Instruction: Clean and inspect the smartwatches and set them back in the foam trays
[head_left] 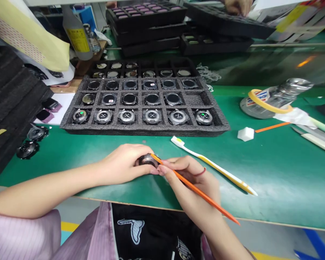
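The left hand (121,164) is clamping a round metal watch case (148,160) over the green counter (260,169), while the right hand (184,177) is gripping an orange stick (197,189), its tip touching the case. The grey foam tray (144,131) is holding six watches back-up, eleven face-up.

A glossy green counter (281,173) fills the middle of the view, with an orange glint of light (306,61) at two o'clock. Past its front edge lies a pale grey floor (260,234), a painted yellow stripe (69,226) at eight o'clock and a bright blue bar (316,243) at four o'clock.
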Demonstrator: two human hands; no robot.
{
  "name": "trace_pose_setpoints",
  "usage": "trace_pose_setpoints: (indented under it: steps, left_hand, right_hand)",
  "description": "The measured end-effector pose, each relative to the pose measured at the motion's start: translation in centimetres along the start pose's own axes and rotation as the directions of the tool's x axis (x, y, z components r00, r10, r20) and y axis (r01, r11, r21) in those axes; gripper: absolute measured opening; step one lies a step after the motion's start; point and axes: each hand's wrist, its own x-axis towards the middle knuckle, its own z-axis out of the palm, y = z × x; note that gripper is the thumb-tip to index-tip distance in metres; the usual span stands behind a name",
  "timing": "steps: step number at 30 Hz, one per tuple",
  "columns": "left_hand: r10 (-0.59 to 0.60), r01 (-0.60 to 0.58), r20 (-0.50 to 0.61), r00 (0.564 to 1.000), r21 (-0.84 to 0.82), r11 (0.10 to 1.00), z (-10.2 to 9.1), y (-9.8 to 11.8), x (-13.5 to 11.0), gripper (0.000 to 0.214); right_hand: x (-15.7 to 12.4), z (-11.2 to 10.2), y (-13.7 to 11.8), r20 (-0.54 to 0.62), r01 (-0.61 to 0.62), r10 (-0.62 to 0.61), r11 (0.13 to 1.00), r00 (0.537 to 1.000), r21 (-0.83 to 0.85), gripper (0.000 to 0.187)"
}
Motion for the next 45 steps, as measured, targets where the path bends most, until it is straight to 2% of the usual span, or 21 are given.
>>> trace_pose_setpoints:
  steps: [3,6,8,12,14,17,20,28,31,33,37,38,42,45]
  left_hand:
    - [0.037,-0.033,-0.057,0.998,0.076,0.997,0.6,0.2,-0.3,0.022]
    - [0.091,-0.085,-0.092,0.992,0.06,0.995,1.0,0.1,-0.6,0.027]
    - [0.082,-0.08,-0.098,0.992,0.026,0.996,1.0,0.0,-0.7,0.03]
    - [-0.057,0.05,-0.039,0.998,-0.168,0.985,0.5,0.1,-1.1,0.029]
    - [-0.081,0.073,-0.023,0.996,-0.244,0.967,0.3,0.2,-1.1,0.025]
    - [-0.079,0.067,-0.033,0.996,-0.283,0.957,0.3,0.1,-0.9,0.021]
    - [-0.07,0.07,0.013,0.997,-0.327,0.943,0.4,-0.2,-0.6,0.019]
    - [0.039,-0.008,0.117,0.992,-0.255,0.967,-0.4,-0.2,-0.6,0.022]
    - [0.059,-0.028,0.093,0.994,-0.3,0.954,-0.4,-0.2,-0.4,0.025]
    - [0.04,-0.012,0.078,0.996,-0.331,0.944,-0.3,-0.3,-0.3,0.021]
    - [0.023,0.021,0.118,0.993,-0.358,0.933,-0.4,-0.2,-0.2,0.013]
    - [0.03,0.018,0.125,0.992,-0.364,0.931,-0.4,-0.2,-0.3,0.012]
    - [0.062,-0.014,0.123,0.991,-0.359,0.933,-0.6,-0.3,-0.2,0.01]
    - [0.072,-0.029,0.119,0.99,-0.333,0.943,-0.6,-0.3,-0.2,0.009]
  right_hand:
    - [0.3,0.1,-0.4,0.011,-0.056,0.056,0.997,0.998,0.057,0.01]
    - [-0.1,-0.5,-0.7,0.001,-0.051,0.051,0.997,0.999,0.053,0.01]
    - [-0.3,-0.9,-0.9,-0.006,-0.046,0.046,0.998,0.999,0.049,0.01]
    - [-0.4,-1.4,-1.2,0.014,-0.034,0.034,0.999,0.999,0.027,0.011]
    - [-0.3,-1.4,-1.3,0.03,-0.03,0.029,0.999,0.999,0.037,0.01]
    - [-0.2,-1.3,-1.1,0.039,-0.036,0.034,0.996,0.999,0.075,0.007]
    - [-0.2,-1.3,-1.0,0.062,-0.04,0.034,0.995,0.998,0.088,0.007]
    - [-0.7,-1.4,-0.7,0.077,0.021,-0.024,0.999,0.997,0.044,0.013]
    - [-0.8,-1.3,-0.8,0.087,0.035,-0.036,0.999,0.996,0.012,0.012]
    - [-0.8,-1.4,-0.8,0.055,0.013,-0.014,1.0,0.998,0.012,0.009]
    - [-0.9,-2.1,-0.7,-0.15,-0.025,0.029,0.999,0.988,0.027,0.005]
    - [-0.9,-2.2,-0.7,-0.17,-0.014,0.016,1.0,0.985,0.012,0.003]
    - [-1.8,-2.2,-0.6,-0.072,0.092,-0.103,0.985,0.992,-0.144,0.007]
    - [-2.9,-2.0,-0.5,0.025,0.205,-0.207,0.939,0.978,-0.277,0.018]
